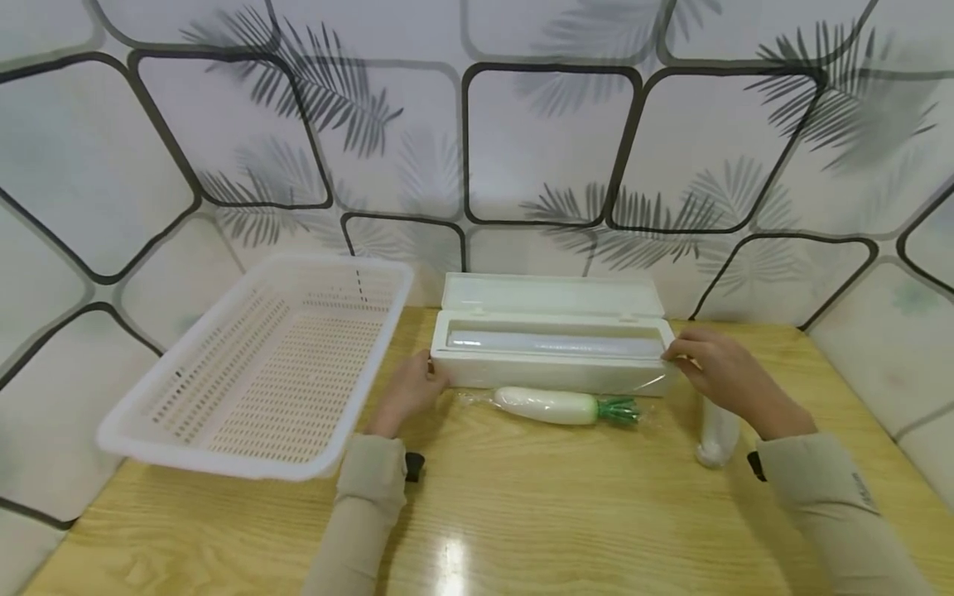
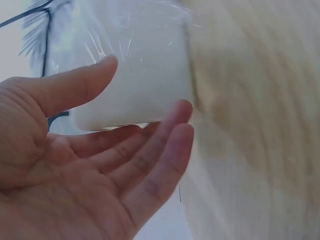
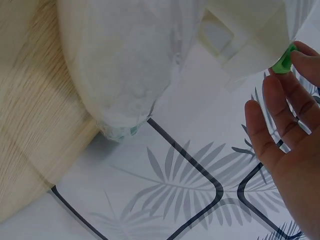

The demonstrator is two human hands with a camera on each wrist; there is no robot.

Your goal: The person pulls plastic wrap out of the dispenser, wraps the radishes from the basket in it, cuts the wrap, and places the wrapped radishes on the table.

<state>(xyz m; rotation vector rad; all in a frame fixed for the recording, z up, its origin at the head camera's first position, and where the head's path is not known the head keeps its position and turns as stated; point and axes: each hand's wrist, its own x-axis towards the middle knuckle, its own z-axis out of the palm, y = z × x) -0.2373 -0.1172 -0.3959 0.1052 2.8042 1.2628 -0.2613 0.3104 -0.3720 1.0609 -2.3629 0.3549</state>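
Observation:
A white cling film dispenser box (image 1: 551,372) stands on the table with its lid (image 1: 551,295) raised at the back and a film roll (image 1: 559,343) inside. At its left end is my left hand (image 1: 410,389). In the left wrist view, the thumb and slightly bent fingers of that hand (image 2: 100,155) lie apart beside the box end (image 2: 135,75). My right hand (image 1: 726,377) is at the box's right front corner, pinching a small green slider (image 3: 284,61) between thumb and index finger. In front of the box lies a white radish (image 1: 547,406) with green stems, wrapped in clear film.
A white perforated plastic basket (image 1: 365,364) stands on the left of the wooden table (image 1: 522,513). Beneath my right forearm lies a whitish item wrapped in plastic (image 1: 718,434). A patterned wall covering (image 1: 551,149) rises behind the table and at both sides.

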